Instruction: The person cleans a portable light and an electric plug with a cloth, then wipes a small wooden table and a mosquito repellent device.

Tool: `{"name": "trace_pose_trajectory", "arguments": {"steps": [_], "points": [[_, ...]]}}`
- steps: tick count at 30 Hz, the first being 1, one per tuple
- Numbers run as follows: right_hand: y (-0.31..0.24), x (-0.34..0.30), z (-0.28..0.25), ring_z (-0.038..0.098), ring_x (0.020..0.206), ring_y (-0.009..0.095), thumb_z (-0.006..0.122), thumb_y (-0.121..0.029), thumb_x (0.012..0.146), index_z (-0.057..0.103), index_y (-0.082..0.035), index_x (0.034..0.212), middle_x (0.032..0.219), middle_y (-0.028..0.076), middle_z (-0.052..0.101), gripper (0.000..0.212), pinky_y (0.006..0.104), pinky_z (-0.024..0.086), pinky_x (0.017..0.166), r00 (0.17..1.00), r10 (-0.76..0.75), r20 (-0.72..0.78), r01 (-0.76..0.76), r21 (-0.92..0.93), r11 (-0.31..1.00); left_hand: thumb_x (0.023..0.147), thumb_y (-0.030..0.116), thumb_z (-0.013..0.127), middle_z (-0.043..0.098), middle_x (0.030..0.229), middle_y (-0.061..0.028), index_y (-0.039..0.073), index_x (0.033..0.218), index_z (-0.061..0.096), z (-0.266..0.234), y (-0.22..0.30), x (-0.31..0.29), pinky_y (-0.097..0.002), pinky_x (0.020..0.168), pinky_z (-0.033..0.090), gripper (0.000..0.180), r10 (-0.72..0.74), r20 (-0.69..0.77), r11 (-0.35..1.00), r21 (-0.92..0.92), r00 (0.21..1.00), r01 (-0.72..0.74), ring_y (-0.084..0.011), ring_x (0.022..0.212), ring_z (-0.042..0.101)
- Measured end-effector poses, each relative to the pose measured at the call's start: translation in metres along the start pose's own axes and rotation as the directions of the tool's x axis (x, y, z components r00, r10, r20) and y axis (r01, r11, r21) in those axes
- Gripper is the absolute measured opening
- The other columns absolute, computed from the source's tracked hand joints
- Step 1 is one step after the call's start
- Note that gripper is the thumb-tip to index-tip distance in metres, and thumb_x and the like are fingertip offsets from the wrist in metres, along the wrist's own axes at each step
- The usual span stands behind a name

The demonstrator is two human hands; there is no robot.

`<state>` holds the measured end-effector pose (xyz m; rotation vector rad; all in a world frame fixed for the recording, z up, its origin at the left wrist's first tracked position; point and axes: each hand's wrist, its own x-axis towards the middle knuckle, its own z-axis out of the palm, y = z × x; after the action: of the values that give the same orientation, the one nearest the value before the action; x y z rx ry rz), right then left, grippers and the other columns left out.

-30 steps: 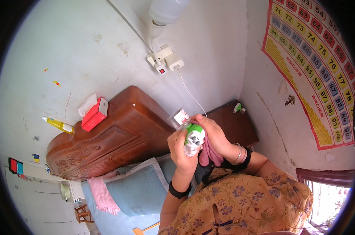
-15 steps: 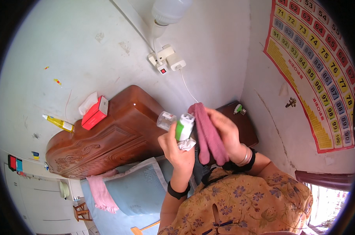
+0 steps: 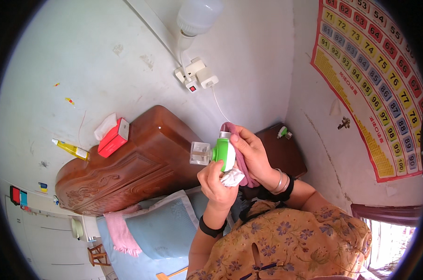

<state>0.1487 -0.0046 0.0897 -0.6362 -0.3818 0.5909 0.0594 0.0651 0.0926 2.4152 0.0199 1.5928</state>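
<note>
My left hand [image 3: 217,187] is closed around a small green-and-white device [image 3: 227,156] with a clear square plastic part [image 3: 200,153] on its left side and a silvery collar at its top. What kind of device it is I cannot tell. A crumpled white tissue [image 3: 233,178] is tucked in the same hand, below the device. My right hand [image 3: 255,158] grips a dusky pink cloth [image 3: 243,163], folded along the device's right side and up to its collar. The thumb lies over the cloth near the collar.
Behind my hands stands a carved wooden headboard [image 3: 141,154] bearing a red tissue box [image 3: 113,137] and a yellow bottle [image 3: 71,150]. A dark bedside cabinet [image 3: 282,151] carries another green-and-white object [image 3: 284,133]. A cord runs down from the wall power strip [image 3: 192,73]. Below lies a blue pillow [image 3: 162,224].
The device has turned, so its green side and square clear part now face into view. My right hand has drawn left against it, and the cloth, formerly hanging long, is bunched beside it.
</note>
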Motion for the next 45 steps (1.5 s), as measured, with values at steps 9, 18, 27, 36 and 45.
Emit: {"name": "trace_pose_trajectory", "arguments": {"steps": [9, 18, 27, 36, 45], "points": [[0.003, -0.017, -0.002, 0.051, 0.080, 0.004, 0.058, -0.012, 0.088, 0.059, 0.001, 0.101, 0.087, -0.001, 0.059, 0.019, 0.0207, 0.044, 0.071, 0.983, -0.181, 0.036, 0.183, -0.296, 0.937, 0.066, 0.003, 0.075, 0.052, 0.104, -0.0144, -0.001, 0.116, 0.052, 0.000, -0.020, 0.002, -0.0340, 0.082, 0.043, 0.056, -0.453, 0.152, 0.861, -0.181, 0.878, 0.475, -0.0270, 0.095, 0.053], [-0.002, -0.001, -0.029, 0.055, 0.074, 0.008, 0.051, -0.019, 0.092, 0.061, 0.001, 0.095, 0.084, 0.003, 0.061, 0.022, 0.0228, 0.045, 0.067, 0.982, -0.144, 0.124, 0.144, 0.014, 0.989, 0.091, 0.051, 0.039, 0.054, 0.105, -0.0097, -0.001, 0.125, 0.038, -0.008, -0.032, -0.031, -0.0270, 0.046, 0.044, 0.063, -0.460, 0.714, -0.376, -0.695, 0.527, 0.613, -0.0185, 0.058, 0.054], [-0.004, -0.002, -0.018, 0.046, 0.064, 0.008, 0.045, -0.016, 0.093, 0.056, 0.002, 0.082, 0.066, 0.004, 0.052, 0.025, 0.0246, 0.042, 0.059, 0.998, 0.019, 0.066, 0.029, -0.656, 0.754, 0.084, 0.042, 0.059, 0.056, 0.098, -0.0094, -0.003, 0.122, 0.041, -0.007, -0.027, -0.030, -0.0273, 0.064, 0.048, 0.062, -0.407, 0.612, 0.145, -0.690, 0.678, 0.709, -0.0166, 0.079, 0.057], [-0.015, 0.020, -0.045, 0.053, 0.068, 0.012, 0.050, -0.024, 0.086, 0.060, 0.001, 0.076, 0.071, 0.007, 0.059, 0.029, 0.0269, 0.043, 0.065, 0.738, 0.171, 0.653, 0.417, -0.641, 0.645, 0.068, 0.015, 0.076, 0.047, 0.108, -0.0155, 0.002, 0.119, 0.051, -0.026, -0.023, -0.017, -0.0357, 0.080, 0.044, 0.059, 0.068, 0.691, 0.793, -0.475, 0.720, 0.381, -0.0291, 0.094, 0.052], [-0.035, 0.006, -0.085, 0.042, 0.039, 0.005, 0.053, -0.038, 0.087, 0.059, 0.000, 0.065, 0.055, -0.001, 0.052, 0.044, 0.0196, 0.031, 0.034, 0.847, 0.530, -0.049, -0.403, -0.710, 0.578, 0.079, 0.041, 0.063, 0.049, 0.106, -0.0170, 0.001, 0.114, 0.052, -0.063, -0.067, 0.012, -0.0405, 0.085, 0.041, 0.054, -0.135, 0.467, 0.948, -0.197, 0.874, 0.252, -0.0317, 0.098, 0.049]]}}
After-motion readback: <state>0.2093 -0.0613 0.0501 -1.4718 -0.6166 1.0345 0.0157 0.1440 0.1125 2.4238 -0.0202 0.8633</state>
